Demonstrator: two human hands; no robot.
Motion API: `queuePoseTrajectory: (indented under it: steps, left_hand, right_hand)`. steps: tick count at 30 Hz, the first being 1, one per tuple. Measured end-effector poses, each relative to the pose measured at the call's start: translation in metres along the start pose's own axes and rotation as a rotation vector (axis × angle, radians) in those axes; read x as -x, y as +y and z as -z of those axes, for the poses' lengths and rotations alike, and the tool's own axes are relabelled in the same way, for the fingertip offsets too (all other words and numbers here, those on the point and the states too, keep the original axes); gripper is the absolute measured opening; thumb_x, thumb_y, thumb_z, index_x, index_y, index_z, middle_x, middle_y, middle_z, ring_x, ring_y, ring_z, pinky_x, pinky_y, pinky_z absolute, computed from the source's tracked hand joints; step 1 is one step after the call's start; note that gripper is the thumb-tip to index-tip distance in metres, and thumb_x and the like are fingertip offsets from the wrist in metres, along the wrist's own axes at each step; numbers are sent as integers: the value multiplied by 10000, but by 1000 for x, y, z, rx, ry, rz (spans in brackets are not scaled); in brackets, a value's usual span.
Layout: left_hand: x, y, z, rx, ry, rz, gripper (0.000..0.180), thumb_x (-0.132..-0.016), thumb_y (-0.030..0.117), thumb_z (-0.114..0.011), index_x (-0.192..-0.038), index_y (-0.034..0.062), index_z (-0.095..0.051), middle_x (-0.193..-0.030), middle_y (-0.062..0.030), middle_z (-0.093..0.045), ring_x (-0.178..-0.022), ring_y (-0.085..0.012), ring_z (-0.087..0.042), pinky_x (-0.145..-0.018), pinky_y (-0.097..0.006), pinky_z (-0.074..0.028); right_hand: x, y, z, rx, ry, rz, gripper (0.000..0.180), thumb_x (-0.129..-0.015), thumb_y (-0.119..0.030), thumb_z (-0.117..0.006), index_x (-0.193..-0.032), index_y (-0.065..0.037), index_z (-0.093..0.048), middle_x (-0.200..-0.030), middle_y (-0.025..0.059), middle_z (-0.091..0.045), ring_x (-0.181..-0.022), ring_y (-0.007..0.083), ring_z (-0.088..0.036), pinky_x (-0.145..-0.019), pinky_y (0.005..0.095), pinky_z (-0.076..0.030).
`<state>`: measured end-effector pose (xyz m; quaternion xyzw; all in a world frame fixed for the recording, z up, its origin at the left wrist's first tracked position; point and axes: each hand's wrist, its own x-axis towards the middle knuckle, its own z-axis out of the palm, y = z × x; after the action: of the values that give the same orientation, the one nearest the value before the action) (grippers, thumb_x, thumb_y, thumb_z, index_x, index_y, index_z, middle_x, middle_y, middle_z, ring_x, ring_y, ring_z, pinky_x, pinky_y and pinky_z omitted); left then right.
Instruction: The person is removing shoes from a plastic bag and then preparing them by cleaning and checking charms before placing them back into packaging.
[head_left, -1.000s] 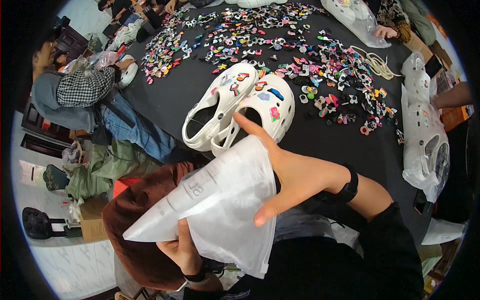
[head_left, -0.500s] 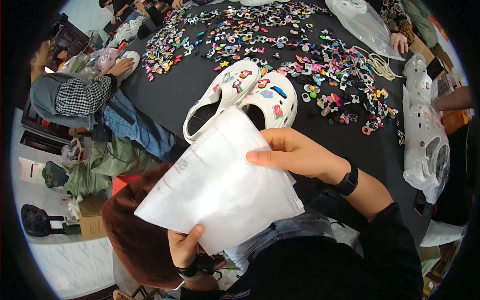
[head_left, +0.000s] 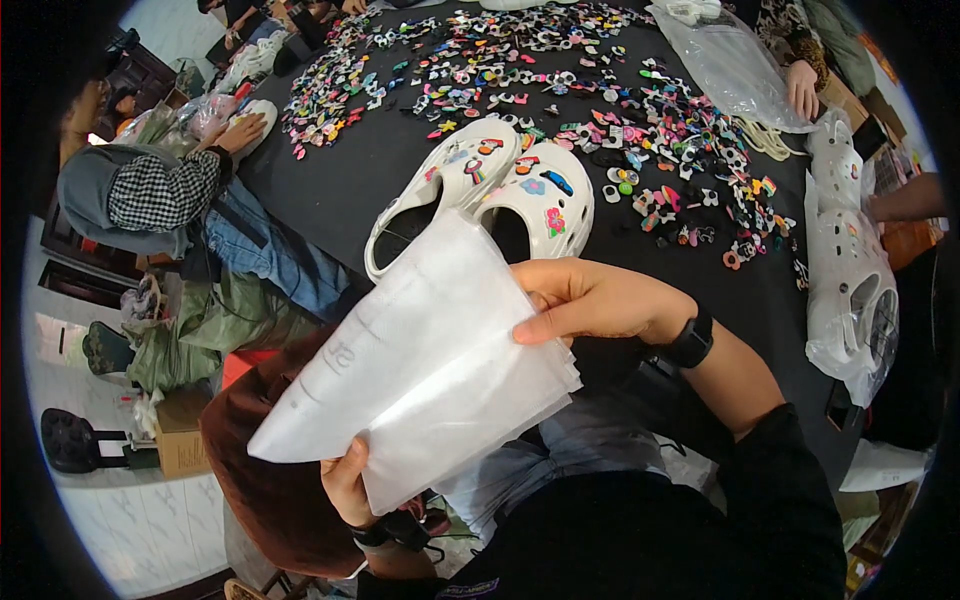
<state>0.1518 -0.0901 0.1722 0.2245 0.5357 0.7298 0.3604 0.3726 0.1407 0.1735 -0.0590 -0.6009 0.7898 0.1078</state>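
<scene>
Between my hands is a stack of frosted white plastic bags [head_left: 410, 370], with faint marks on the top one. My left hand [head_left: 348, 488] pinches the near lower edge, thumb on top and its other fingers hidden underneath. At the right edge my right hand [head_left: 610, 308] grips the stack between thumb and fingers. Just beyond, on the black table [head_left: 320, 200], two white clogs stand side by side: the left clog [head_left: 436, 168] and the right clog [head_left: 522, 194]. Colourful charms, among them a pink flower [head_left: 555, 222] and a blue car [head_left: 558, 184], sit on their uppers. The bags overlap the clogs' near ends in view.
Many loose colourful charms [head_left: 690, 150] spread across the far table. At the right edge lie bagged white clogs [head_left: 850, 260]; a clear bag [head_left: 735, 70] lies under another person's hand [head_left: 802, 88]. On the left a person in a checked sleeve [head_left: 165, 190] touches a white shoe [head_left: 262, 115].
The bags have shifted slightly left and bent into a crease along their middle. My right hand's thumb has slid a little right and down; my left hand has moved slightly left.
</scene>
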Motion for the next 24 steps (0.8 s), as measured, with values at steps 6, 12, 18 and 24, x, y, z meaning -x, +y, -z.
queuePoseTrajectory:
  steps: [6, 12, 18, 24]
  left_hand:
    - [-5, -27, 57, -11, -183, -91, 289, -930, 212, -565, -1077, -35, -538, -946, -133, -584, -804, -232, -609, -755, -342, -501]
    - [-17, -48, 77, 441, -481, -145, 159, -927, 129, -521, -818, 34, -455, -701, -140, -484, -634, -225, -535, -611, -363, -482]
    - [-38, -59, 72, 656, -1092, -132, 233, -819, 12, -518, -593, -13, -567, -743, -264, -639, -602, -299, -608, -476, -343, -435]
    - [-9, -18, 50, 78, -418, -88, 286, -824, 194, -497, -753, -55, -621, -851, -184, -616, -807, -273, -615, -728, -331, -478]
  right_hand:
    - [-1, 7, 0, -577, 49, -127, 457, -938, -88, -530, -1354, 52, -403, -1103, 152, -636, -747, 218, -705, -514, 260, -600]
    - [-6, 25, 6, -928, -138, -24, 371, -918, 7, -430, -1284, 69, -425, -1013, 264, -627, -637, 338, -695, -509, 327, -623]
    - [-11, 36, 1, -883, -146, 112, 181, -860, 56, -454, -983, 64, -587, -898, 195, -635, -650, 261, -692, -551, 324, -618]
    - [5, -5, -6, -571, -15, 91, 224, -751, 95, -429, -780, 17, -637, -840, 72, -632, -778, 130, -624, -700, 250, -526]
